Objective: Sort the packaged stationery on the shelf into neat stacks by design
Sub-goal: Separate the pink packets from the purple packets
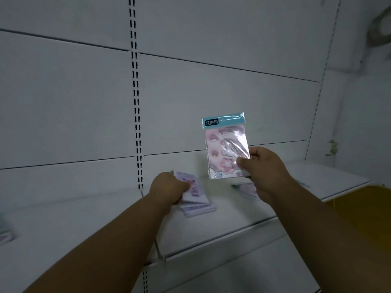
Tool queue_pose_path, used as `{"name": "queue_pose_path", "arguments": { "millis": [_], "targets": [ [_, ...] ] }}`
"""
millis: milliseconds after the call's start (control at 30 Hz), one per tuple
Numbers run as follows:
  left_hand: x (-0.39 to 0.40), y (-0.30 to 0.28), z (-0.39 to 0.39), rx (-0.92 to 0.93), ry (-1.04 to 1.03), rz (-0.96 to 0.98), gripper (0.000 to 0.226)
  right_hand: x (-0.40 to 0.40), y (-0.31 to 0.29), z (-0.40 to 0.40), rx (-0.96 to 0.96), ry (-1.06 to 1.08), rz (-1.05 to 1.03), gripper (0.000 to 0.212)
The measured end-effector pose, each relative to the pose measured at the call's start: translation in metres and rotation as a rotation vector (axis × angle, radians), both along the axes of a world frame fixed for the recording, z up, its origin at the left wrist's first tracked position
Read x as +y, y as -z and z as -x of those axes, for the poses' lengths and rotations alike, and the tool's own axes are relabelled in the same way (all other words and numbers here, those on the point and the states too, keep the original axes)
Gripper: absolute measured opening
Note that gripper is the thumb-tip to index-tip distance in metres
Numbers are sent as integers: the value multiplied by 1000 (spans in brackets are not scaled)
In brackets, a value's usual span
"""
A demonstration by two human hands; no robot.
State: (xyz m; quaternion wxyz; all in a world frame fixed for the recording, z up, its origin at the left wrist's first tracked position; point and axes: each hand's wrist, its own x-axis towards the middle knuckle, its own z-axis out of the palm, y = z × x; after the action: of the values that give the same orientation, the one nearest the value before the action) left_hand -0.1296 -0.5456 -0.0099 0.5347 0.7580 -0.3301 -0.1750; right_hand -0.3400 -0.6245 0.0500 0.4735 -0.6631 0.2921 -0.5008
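Shelving fills nearly everything ahead: pale back panels [211,98] crossed by dark seams, with a slotted upright [136,115] running down the middle and a second slotted strip [319,89] slanting along the right. Below them the white shelf [95,218] stretches across, its front lip angling down toward the left. A yellow surface [364,208] shows past the shelf's right end.

Both forearms reach in from the bottom edge, bare and extended over the shelf. The right hand [263,168] is raised above the shelf surface, thumb in front and fingers behind, pinching the lower right corner of a clear-wrapped packet [226,146]. That packet stands upright in the air, with a light blue header card on top and a pink design with a star and clouds below. The left hand [168,188] is lower, knuckles up, fingers curled around the near edge of a purple-toned packet [193,187] that tilts up off a small stack of similar packets [197,208] lying on the shelf. The hand and this stack are blurred, so finer detail is lost.

Under the right wrist another flat packet [246,189] lies on the shelf, mostly hidden. At the far left edge, a few more packets [5,233] rest on the shelf, cut off by the frame.
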Motion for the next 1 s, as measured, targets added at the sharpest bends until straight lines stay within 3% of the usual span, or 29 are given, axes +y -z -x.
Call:
{"name": "queue_pose_path", "arguments": {
  "millis": [167, 267, 333, 400, 467, 567, 767, 867, 1000],
  "targets": [
    [-1, 2, -5, -584, -79, -473, 52, -17, 2, -3, 7, -83, -9, 12],
    [-6, -7, -1, -747, -176, -381, 50, -25, 2, -3, 34, -109, -21, 15],
    [-14, -19, 10, -593, -110, -89, 40, -31, 1, -1, 56, -116, -19, 15],
    [-26, -36, 28, -171, 30, 254, 35, -38, 2, 3, 90, -121, -15, 14],
    [-42, -49, 44, 92, 114, 385, 28, -47, 4, 12, 144, -111, -10, 13],
    [-74, -54, 60, 158, 183, 370, 13, -66, 6, 33, 197, -72, -27, 9],
    [-150, -50, 108, 185, 353, 267, 8, -122, 2, 86, 441, 197, 21, 8],
    [-193, -47, 138, 184, 342, 192, 6, -161, -1, 115, 611, 271, 35, 15],
    [-249, -36, 162, 133, 300, 109, 8, -215, 7, 137, 701, 340, 128, 33]
  ]
}}
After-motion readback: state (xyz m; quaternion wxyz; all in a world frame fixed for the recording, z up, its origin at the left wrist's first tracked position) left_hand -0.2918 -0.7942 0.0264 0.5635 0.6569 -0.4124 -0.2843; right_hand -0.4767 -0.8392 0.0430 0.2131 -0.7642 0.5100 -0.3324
